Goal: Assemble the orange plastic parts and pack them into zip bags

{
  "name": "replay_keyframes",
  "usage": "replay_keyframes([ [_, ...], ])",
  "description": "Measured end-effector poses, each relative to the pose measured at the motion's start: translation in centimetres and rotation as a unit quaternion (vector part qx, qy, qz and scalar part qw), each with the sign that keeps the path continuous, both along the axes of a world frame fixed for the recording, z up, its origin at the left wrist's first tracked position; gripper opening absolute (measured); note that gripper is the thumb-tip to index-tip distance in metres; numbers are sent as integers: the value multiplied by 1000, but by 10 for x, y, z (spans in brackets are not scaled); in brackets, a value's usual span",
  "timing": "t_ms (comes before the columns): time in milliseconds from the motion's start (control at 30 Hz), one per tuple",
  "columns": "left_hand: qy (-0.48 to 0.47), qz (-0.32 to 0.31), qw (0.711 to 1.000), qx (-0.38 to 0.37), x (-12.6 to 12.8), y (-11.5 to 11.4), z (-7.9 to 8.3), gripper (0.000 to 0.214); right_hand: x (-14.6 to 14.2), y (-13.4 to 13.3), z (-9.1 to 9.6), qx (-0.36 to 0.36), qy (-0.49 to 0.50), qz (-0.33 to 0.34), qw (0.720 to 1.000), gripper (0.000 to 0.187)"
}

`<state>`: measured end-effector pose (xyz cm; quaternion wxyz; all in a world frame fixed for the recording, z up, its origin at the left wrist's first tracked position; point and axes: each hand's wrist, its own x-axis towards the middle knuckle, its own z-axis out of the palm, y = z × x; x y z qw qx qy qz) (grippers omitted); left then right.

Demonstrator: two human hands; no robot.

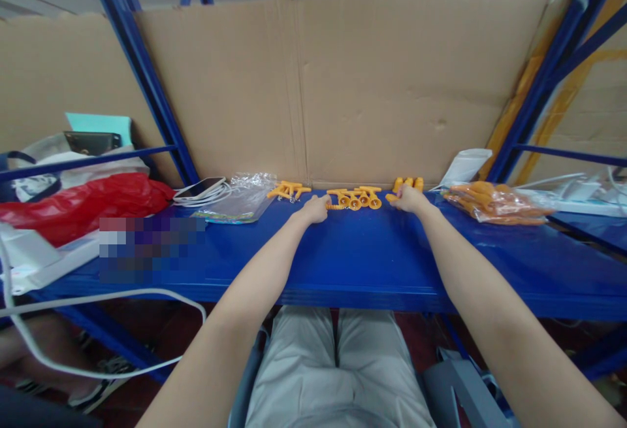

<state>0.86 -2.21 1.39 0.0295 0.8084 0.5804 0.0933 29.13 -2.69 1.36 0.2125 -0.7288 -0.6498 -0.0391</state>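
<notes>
My left hand (316,210) is closed around an orange ribbed plastic rod (336,206), its tip sticking out to the right over the blue table (362,251). Just right of it lies a row of orange funnel-ended plastic pieces (363,200), with metal showing inside the cups. More orange pieces with small metal parts (290,190) lie beyond my left hand. My right hand (410,199) has its fingers closed on a small orange plastic piece (392,198). Behind those fingers stand several short orange cylinders (418,183), partly hidden by the hand.
A clear bag of orange parts (494,202) lies at the right. Toward the left are a clear plastic bag (240,199), a phone with a white cable (208,189) and a red bag (93,206). Cardboard (367,88) walls off the back between blue posts (151,82).
</notes>
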Motion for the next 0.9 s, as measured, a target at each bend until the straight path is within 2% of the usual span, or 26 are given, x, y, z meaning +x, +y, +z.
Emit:
replay_keyframes([
  [100,-40,-13,998,38,2,2,-2,33,-9,-2,5,-19,18,-5,1000,42],
  [200,-71,-15,995,70,4,3,-3,30,-19,-5,12,5,7,59,998,46],
  [300,-86,-12,992,89,5,4,-3,30,-30,-8,16,-1,-25,129,991,42],
  [400,-95,-5,990,100,5,3,-2,29,-40,-12,19,-10,-62,160,985,44],
  [633,-90,16,992,90,5,3,-2,31,-52,-20,25,7,-73,198,977,49],
  [900,-84,19,992,94,1,5,-4,28,-54,-21,26,-7,-76,179,981,46],
])
